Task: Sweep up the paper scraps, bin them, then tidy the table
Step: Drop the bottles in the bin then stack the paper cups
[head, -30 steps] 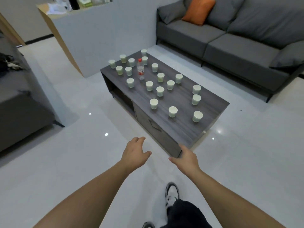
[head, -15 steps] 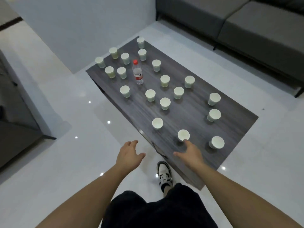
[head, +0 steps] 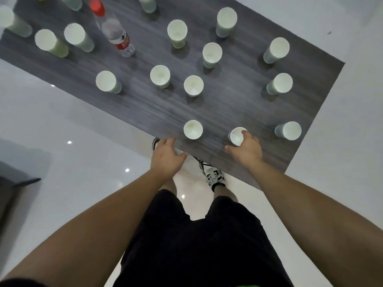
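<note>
Several pale paper cups stand upright across the dark wood coffee table. My right hand reaches over the near edge and its fingers wrap the nearest cup. Another cup stands just to its left, untouched. My left hand hovers at the table's near edge with fingers spread and nothing in it. A clear water bottle with a red cap and label stands at the far left among the cups. No paper scraps show.
A glossy white tiled floor surrounds the table. My legs in black shorts and a patterned shoe stand against the near edge. A dark piece of furniture lies at the left edge.
I have stepped up to the table and leaned over it. My right hand went from hovering by the nearest cup to gripping it; my left hand moved forward to the table edge.
</note>
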Demonstrator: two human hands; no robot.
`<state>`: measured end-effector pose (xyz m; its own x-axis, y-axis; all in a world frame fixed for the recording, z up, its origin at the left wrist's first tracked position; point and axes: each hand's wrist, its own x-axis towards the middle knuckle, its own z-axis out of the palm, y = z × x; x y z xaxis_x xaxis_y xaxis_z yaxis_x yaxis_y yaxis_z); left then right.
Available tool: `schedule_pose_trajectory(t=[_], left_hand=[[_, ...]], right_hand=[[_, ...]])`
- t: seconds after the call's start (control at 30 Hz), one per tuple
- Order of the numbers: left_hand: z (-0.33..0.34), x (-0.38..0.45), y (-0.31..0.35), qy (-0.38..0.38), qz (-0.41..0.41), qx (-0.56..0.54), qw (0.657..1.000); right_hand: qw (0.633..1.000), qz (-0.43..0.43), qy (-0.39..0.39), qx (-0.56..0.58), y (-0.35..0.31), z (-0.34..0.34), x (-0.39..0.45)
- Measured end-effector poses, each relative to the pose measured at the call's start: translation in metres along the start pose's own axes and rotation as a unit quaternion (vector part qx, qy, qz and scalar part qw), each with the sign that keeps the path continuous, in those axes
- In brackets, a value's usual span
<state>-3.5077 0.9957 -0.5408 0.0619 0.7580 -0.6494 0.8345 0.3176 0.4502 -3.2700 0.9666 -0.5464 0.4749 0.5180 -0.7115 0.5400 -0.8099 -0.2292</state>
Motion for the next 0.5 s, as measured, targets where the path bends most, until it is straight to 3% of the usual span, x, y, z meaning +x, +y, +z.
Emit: schedule_pose_trajectory(t=[0.13,0.3,0.5], left_hand=[[-0.044,0.034,-0.01,-0.027,0.016,0.032,0.999],[-0.103,0.091,-0.019,-0.009,0.044,0.057,0.997],[-0.128,0.132,-0.033,0.025,0.086,0.077,0.993]], right_hand=[[0.999,0.034,0.017,0.004,-0.041,0.019,-0.01],[1.0,-0.025,0.009,-0.006,-0.112,0.044,-0.006],[0.988,-0.051,-0.051,-0.134,-0.143,0.093,0.018]])
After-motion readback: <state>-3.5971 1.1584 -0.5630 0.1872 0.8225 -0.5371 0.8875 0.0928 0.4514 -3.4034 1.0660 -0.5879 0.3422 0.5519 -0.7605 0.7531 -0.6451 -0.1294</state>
